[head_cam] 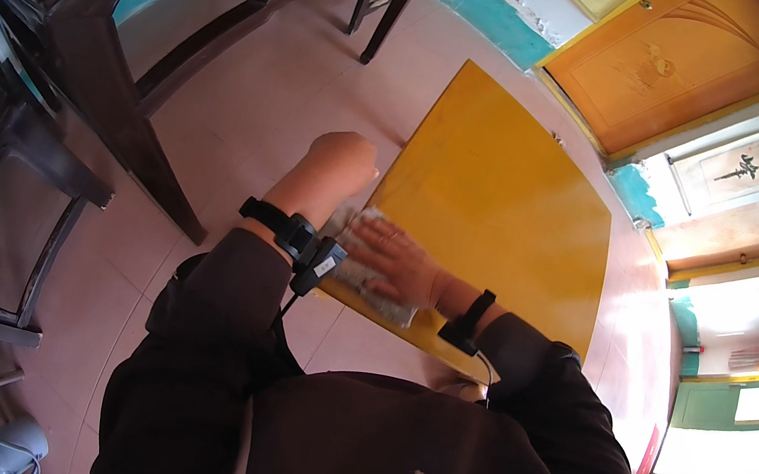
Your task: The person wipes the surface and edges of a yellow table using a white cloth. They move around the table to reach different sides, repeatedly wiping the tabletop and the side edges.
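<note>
My right hand [394, 262] lies palm down with its fingers spread on a greyish cloth [390, 307]. The cloth is on the near left corner of a yellow tabletop [508, 199], partly over its edge. My left hand [347, 151] is bent at the wrist beside the table's left edge, above the floor. Its fingers are mostly hidden, so what it holds cannot be told. Both wrists wear black straps with small devices.
A dark wooden table [89, 49] stands at the left, with a dark wooden chair [73, 183] beside it. Another dark chair [382, 5] is at the top. A pale kettle-like vessel [14, 443] sits at lower left. An orange wooden door [674, 53] is at upper right.
</note>
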`<state>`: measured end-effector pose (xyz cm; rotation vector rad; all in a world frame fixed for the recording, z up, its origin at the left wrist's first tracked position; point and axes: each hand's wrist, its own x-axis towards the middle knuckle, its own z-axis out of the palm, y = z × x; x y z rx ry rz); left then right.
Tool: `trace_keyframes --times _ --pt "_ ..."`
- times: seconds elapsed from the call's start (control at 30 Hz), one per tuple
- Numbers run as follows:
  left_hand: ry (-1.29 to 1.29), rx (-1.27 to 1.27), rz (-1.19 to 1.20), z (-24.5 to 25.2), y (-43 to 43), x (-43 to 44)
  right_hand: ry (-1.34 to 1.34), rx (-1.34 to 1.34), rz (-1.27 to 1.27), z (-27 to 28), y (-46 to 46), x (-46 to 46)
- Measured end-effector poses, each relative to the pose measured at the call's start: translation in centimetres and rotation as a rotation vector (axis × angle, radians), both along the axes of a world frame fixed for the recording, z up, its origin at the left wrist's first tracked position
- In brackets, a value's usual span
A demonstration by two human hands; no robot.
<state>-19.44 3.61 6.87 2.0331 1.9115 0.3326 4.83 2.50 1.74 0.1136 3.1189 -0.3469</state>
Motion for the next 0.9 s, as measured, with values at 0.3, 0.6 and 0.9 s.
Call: trace_keyframes --times 0.3,0.6,0.9 --pt "0.009 -0.098 0.013 -1.0 0.7 0.3 0.092 0.257 -0.241 -4.0 17.5 -0.3" --pt "0.048 -0.163 0.047 -1.3 1.1 0.2 0.094 0.458 -0.869 -6.8 25.9 -1.6" --pt "0.087 -0.125 0.025 -0.6 0.9 0.2 0.187 0.206 -0.371 -3.1 11.1 -3.7"
